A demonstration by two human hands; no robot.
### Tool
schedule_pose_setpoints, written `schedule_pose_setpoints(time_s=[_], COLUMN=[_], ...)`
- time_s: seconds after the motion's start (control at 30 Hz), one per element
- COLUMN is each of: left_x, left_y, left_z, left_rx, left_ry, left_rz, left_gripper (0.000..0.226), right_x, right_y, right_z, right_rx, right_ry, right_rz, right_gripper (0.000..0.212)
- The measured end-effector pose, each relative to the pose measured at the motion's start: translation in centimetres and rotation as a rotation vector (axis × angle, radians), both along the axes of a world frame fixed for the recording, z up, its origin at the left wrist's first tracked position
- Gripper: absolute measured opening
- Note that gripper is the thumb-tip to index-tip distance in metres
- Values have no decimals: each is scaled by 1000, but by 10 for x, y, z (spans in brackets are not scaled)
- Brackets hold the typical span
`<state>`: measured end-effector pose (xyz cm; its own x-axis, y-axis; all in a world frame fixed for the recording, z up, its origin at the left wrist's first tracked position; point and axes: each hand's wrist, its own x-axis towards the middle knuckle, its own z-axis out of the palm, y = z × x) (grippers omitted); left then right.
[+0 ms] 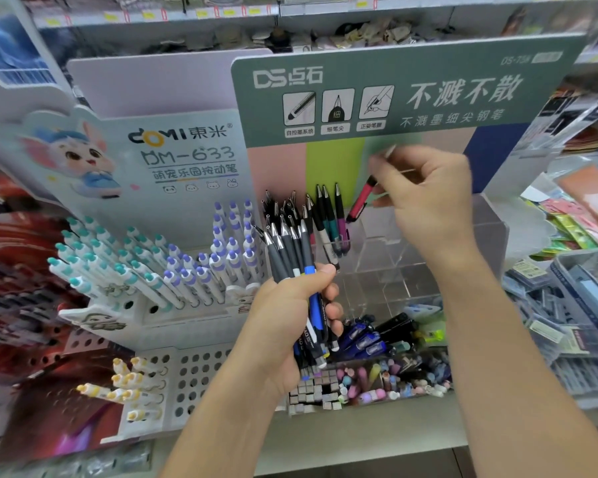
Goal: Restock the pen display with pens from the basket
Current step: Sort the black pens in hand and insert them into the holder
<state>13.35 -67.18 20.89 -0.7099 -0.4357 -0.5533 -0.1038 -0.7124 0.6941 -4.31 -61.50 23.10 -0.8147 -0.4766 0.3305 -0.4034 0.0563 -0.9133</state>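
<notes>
My left hand (292, 319) grips a thick bundle of pens (290, 243), tips up, in front of the clear acrylic pen display (428, 257). My right hand (425, 198) is raised above the display's compartments and pinches a single pink pen (359, 201) that hangs tilted, pointing down toward a compartment. A few pens (332, 219) stand in the display's back left compartment. The other upper compartments look bare. No basket shows in this view.
A white DOMI rack (145, 305) of teal and purple click pens stands at left. Loose blue and black pens (370, 336) and small erasers (377, 377) lie below the display. A green DS sign (394, 94) rises behind. Packaged stationery (567, 305) crowds the right.
</notes>
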Motion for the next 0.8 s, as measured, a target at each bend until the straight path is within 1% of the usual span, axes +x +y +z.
schedule_pose_setpoints(time_s=[0.13, 0.2, 0.27, 0.4, 0.53, 0.63, 0.73, 0.77, 0.8], left_x=[-2, -2, -1, -1, -3, -5, -5, -6, -6], left_y=[0, 0, 0, 0, 2, 4, 5, 5, 5], left_z=[2, 1, 1, 1, 2, 3, 2, 2, 2], left_rx=[-7, -26, -28, -19, -23, -41, -62, -73, -87], left_ry=[11, 8, 7, 12, 12, 12, 11, 12, 14], left_rz=[-9, -13, -11, -6, -4, -10, -9, -10, -11], left_gripper=[7, 7, 8, 6, 6, 7, 9, 10, 10], right_x=[-2, -2, -1, 0, -2, 4, 18, 25, 34], right_y=[-15, -20, -23, -23, -24, -24, -7, 1, 10], right_z=[-26, -35, -39, -39, -36, -37, -28, -21, -13], right_rx=[251, 317, 324, 304, 246, 318, 282, 260, 262], right_ry=[144, 222, 220, 96, -38, 26, 94, 74, 12], right_rz=[76, 68, 28, -21, 74, 91, -46, -75, -64], right_gripper=[17, 19, 16, 19, 27, 18, 10, 9, 14])
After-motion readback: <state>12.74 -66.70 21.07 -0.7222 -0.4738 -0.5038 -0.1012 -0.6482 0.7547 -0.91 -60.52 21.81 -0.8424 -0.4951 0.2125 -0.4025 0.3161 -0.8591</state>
